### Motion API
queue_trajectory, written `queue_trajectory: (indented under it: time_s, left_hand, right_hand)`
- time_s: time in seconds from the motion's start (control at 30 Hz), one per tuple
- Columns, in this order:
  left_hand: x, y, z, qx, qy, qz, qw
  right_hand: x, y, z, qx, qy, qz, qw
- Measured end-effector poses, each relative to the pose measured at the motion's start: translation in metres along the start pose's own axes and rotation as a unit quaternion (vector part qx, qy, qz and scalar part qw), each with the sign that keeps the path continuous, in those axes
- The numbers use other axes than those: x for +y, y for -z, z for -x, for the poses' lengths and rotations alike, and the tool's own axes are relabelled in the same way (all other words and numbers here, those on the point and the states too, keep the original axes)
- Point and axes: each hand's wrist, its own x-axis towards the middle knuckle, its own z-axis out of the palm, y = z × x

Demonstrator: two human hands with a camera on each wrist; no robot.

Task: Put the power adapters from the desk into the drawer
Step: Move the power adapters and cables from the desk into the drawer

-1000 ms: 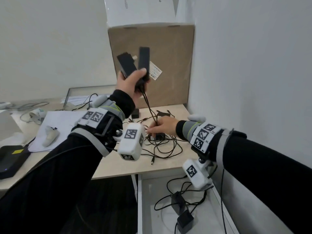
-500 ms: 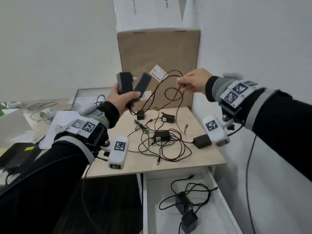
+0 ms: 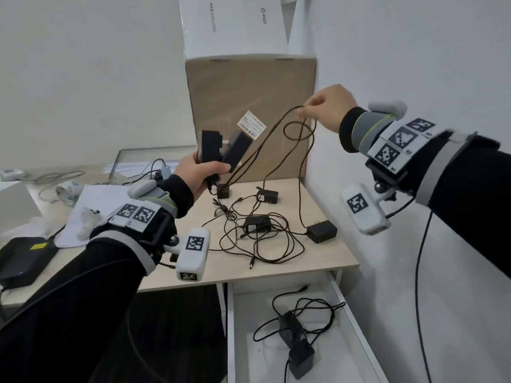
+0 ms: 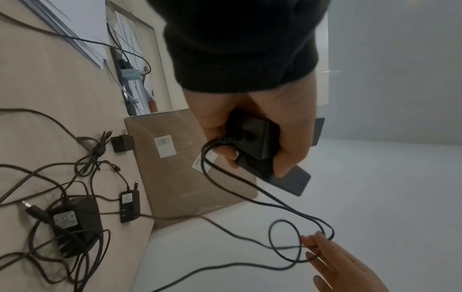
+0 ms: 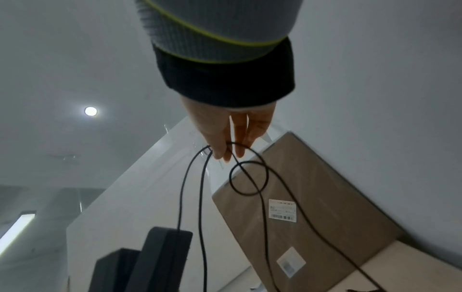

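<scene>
Black plastic fills my left hand [image 3: 199, 172]: its fingers are curled round two power adapters [image 3: 222, 150], held upright above the pale wooden desk [image 3: 326, 261], just in front of the brown cardboard box [image 3: 249, 87]. In the left wrist view I can see the thumb and fingers wrapped tight on both bricks, with their cords leaving at the bottom of the grip.

My right hand [image 3: 330, 106] is raised higher, near the white wall, pinching a loop of black cord [image 3: 300, 131] between thumb and fingertips (the right wrist view shows the other fingers fairly straight beside the pinch). From that pinch two strands run down to the adapters in my left hand, and another strand drops to a small adapter [image 3: 322, 230] lying near the desk's right edge.

Three more adapters rest on the desk in a tangle of cords: one in the middle [image 3: 255, 223], one nearer the box [image 3: 268, 195], and one just below my left hand [image 3: 222, 192].

Below the desk edge the white drawer [image 3: 356, 335] stands open, with two black adapters [image 3: 297, 346] and their looped cords lying inside it.

White boxes [image 3: 235, 23] are stacked on top of the cardboard one.
</scene>
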Motion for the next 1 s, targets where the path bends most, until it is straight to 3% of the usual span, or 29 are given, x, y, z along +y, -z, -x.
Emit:
queue_trajectory:
  time_s: [0.2,0.3,0.37,0.47,0.57,0.63,0.73,0.8,1.0]
  left_hand:
    - [0.02,0.012,-0.005,0.092,-0.047,0.023,0.994]
    - [0.023,0.02,-0.002,0.119,-0.063,0.021,0.991]
    - [0.02,0.022,0.002,0.13,-0.062,0.004,0.99]
    - [0.016,0.022,0.009,0.136,-0.06,-0.017,0.989]
    - [0.013,0.025,0.014,0.151,-0.058,-0.056,0.985]
    - [0.01,0.029,0.017,0.17,-0.053,-0.057,0.982]
    - [0.004,0.039,0.019,0.207,-0.038,-0.051,0.976]
    - [-0.001,0.041,0.021,0.216,-0.028,-0.058,0.974]
    - [-0.012,0.039,0.031,0.228,-0.009,-0.085,0.97]
  right_hand:
    - [0.004,0.022,0.0,0.018,-0.022,-0.011,1.0]
    - [0.02,0.026,0.013,-0.045,-0.025,0.103,0.993]
    - [0.034,0.022,0.025,-0.113,-0.028,0.206,0.972]
    - [0.051,0.012,0.045,-0.133,-0.041,0.291,0.946]
    - [0.064,0.012,0.06,-0.105,-0.14,0.216,0.961]
    - [0.074,0.014,0.068,-0.119,-0.223,0.066,0.965]
    - [0.088,0.007,0.082,-0.156,-0.332,-0.095,0.925]
    - [0.097,-0.002,0.088,-0.172,-0.358,-0.124,0.909]
    - [0.101,-0.009,0.097,-0.123,-0.398,-0.125,0.901]
